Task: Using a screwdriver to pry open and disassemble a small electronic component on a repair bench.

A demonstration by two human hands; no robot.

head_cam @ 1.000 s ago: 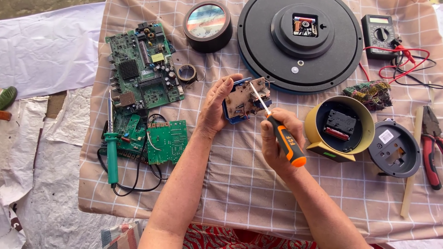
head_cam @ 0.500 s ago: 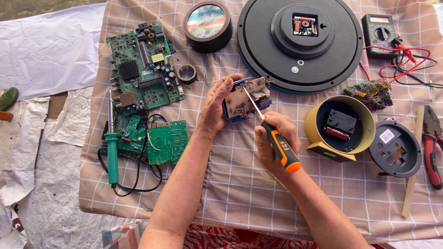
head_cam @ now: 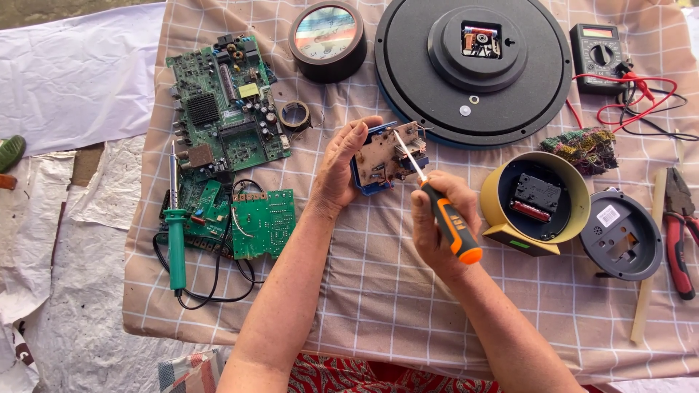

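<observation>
The left hand (head_cam: 341,171) grips a small circuit module (head_cam: 386,156) in a blue frame, held above the checked cloth (head_cam: 378,291) near the centre. The right hand (head_cam: 437,222) is closed around an orange-and-black screwdriver (head_cam: 444,211), its tip resting on the module. Far side: a large black clock back (head_cam: 437,80). Right: a yellow clock case (head_cam: 535,196). Left: green circuit boards (head_cam: 226,109) and a soldering iron (head_cam: 175,233).

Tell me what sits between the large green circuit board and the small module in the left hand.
In the head view, a small tape roll lies between the green circuit board and the module held by the left hand.
</observation>
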